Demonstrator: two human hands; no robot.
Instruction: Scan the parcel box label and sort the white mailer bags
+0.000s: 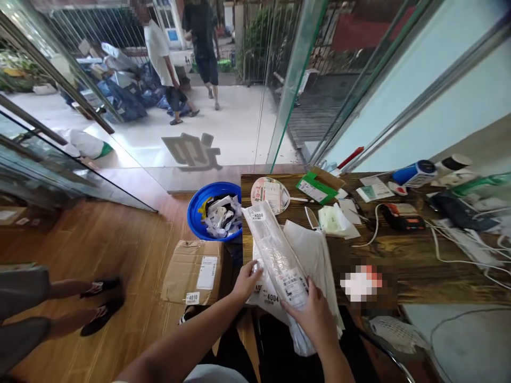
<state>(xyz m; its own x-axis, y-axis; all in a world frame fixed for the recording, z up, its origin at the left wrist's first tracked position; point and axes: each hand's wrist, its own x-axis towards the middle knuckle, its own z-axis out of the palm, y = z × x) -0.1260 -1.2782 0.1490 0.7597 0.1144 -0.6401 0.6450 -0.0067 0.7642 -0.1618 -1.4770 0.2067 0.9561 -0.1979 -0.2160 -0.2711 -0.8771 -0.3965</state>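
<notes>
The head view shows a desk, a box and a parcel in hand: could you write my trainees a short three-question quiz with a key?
1. Multiple choice: which number is on the small tag of the brown box?
A) 4004
B) 4010
C) 4008

2. True or false: the round hand fan lies on the desk.

3. Fill in: the right hand grips the long clear-wrapped parcel tagged ____.

Key: 1. B; 2. True; 3. 4008.
</notes>
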